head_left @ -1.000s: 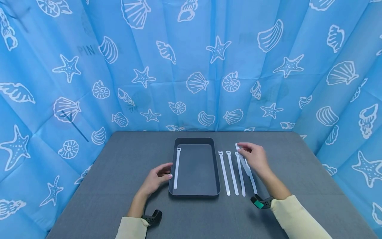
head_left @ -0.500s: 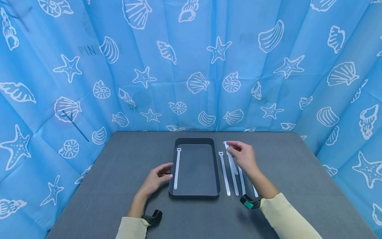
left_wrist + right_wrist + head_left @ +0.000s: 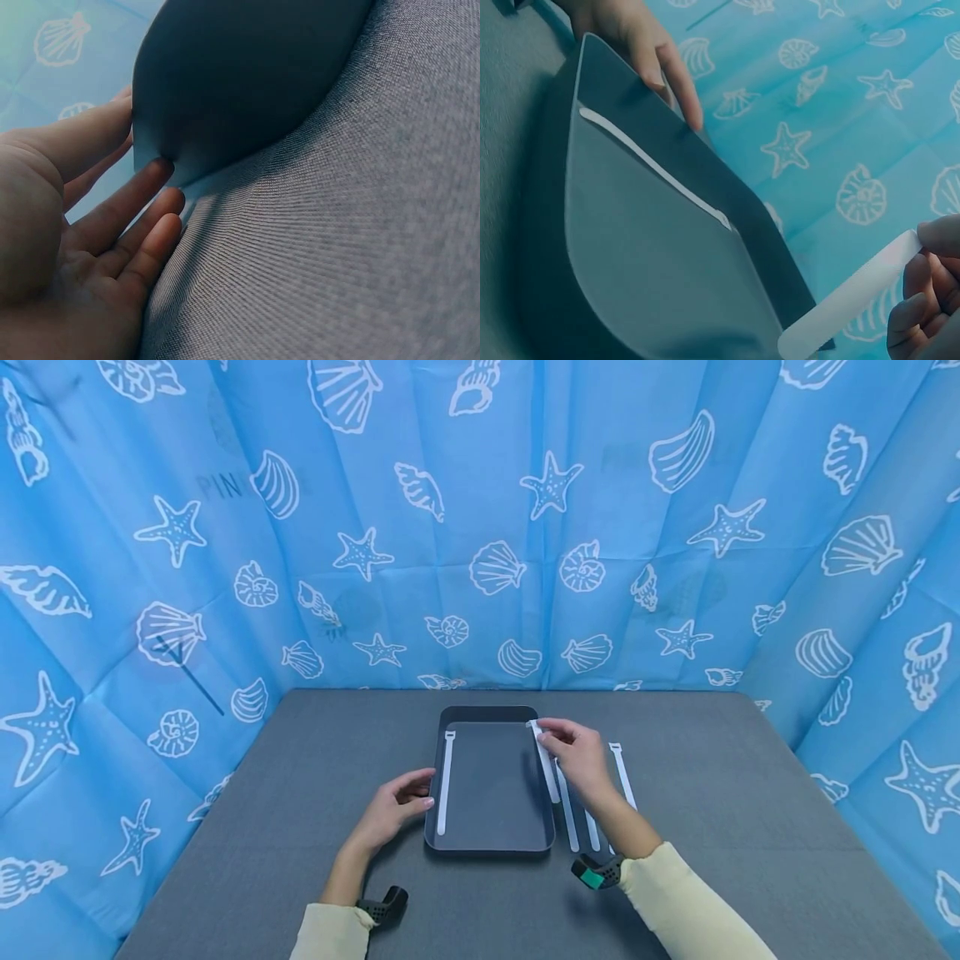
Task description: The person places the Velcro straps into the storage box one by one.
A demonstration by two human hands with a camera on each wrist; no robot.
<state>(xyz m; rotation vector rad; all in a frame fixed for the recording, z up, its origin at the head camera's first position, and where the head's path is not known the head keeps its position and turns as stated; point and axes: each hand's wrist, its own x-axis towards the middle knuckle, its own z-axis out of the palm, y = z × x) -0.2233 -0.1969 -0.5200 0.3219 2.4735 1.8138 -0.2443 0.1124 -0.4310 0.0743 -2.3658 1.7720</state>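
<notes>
My right hand pinches a white hook-and-loop cable tie near its slotted head, over the right rim of a dark grey tray. The tail hangs down at a slant; in the right wrist view the held tie juts from thumb and fingers. Another tie lies lengthwise inside the tray along its left wall. At the tray's left side, my left hand touches the wall with relaxed fingers, and in the left wrist view fingertips meet its outer face.
Several more white ties lie right of the tray, such as the rightmost tie; my right hand and forearm partly cover them. A grey cloth-covered table bears everything. Behind and beside it hangs a blue curtain with white shell prints.
My right hand has carried the cable tie leftward from above the row of ties to the tray's right rim. The left hand and tray have stayed in place.
</notes>
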